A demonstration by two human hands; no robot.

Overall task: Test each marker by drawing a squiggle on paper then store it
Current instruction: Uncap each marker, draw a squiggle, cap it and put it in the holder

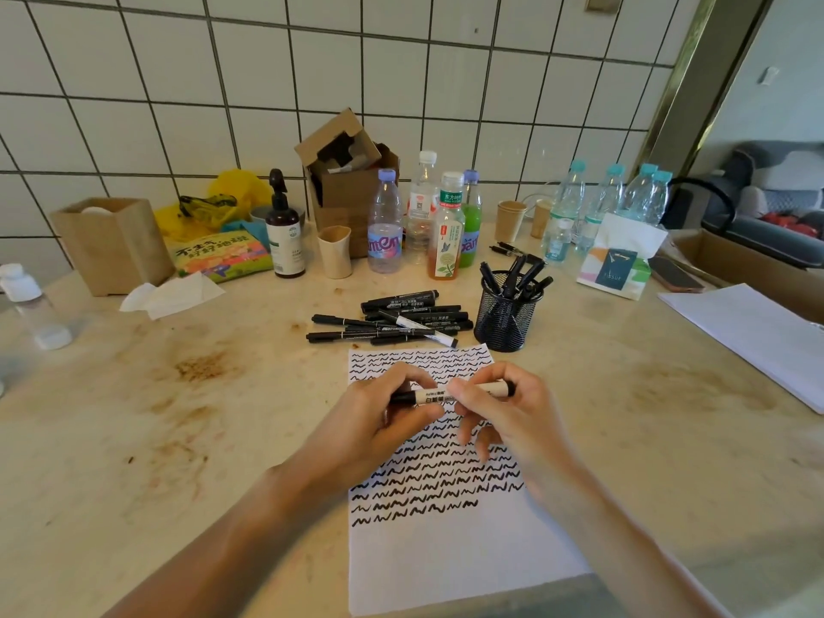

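Observation:
A white-barrelled marker [431, 395] with black ends lies level between both hands, above the paper. My left hand [379, 417] grips its left, black cap end. My right hand [495, 408] pinches the barrel toward the right end. The white paper [446, 550] below is covered with rows of black squiggles down to about its middle. A pile of several black markers [397, 321] lies just beyond the paper. A black mesh pen cup [506, 318] with several markers standing in it sits to the pile's right.
Bottles [385, 225], paper cups [510, 218], a cardboard box [352, 180], a pump bottle [285, 234] and a tissue pack [617, 260] crowd the table's back. A stack of white sheets [758, 332] lies at right, a wooden box [111, 243] at left.

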